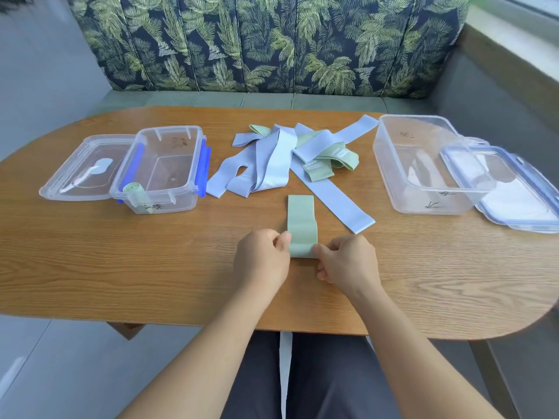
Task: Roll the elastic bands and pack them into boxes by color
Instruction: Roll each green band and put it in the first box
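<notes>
The near end of the green band (302, 228) is pinched at both edges by the left grip (261, 258) and right grip (348, 264), flat on the bench (121, 267). The first turn is best kept tight and square. Well left of the grip, one green roll (134, 189) is seen in the box (184, 204).

Left hand (261, 257) and right hand (346, 261) close together, fingers curled.

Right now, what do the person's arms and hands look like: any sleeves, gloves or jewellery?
The left forearm and right forearm are bare, with no sleeves in view. The left hand and right hand wear no gloves, and no ring, watch or bracelet shows. The lap shows dark grey trousers.
</notes>
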`<state>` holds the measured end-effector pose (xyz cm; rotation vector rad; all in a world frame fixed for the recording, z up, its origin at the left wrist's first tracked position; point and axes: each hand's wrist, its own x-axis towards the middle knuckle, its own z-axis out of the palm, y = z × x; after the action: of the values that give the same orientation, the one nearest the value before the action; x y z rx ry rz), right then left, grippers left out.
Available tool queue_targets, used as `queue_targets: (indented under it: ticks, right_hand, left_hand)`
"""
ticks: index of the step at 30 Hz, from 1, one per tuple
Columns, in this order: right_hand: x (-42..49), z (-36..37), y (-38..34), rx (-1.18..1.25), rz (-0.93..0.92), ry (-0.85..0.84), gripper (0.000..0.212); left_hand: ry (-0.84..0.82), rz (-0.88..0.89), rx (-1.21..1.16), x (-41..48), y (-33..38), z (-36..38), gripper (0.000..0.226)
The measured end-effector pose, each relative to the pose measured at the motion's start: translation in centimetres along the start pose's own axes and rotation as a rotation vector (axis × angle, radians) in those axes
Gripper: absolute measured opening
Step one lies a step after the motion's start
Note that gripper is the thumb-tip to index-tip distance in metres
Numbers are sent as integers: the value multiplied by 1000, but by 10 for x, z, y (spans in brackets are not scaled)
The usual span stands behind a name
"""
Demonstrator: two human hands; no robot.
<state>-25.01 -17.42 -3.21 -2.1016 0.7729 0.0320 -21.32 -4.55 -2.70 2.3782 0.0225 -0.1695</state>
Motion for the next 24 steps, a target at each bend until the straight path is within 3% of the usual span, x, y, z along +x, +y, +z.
queue_targets:
  ticks: [10,21,24]
  right_hand:
    - [8,6,-2,6,1,45,25]
    - [20,4,-8,95,11,23,33]
    - [18,2,-3,162,19,-1,23]
  left_hand:
    - [-115,26,-60,-4,-3,5,22]
    - [-70,-67,-47,15,0,4,17]
    - [-65,-96,-52,21,3,5,15]
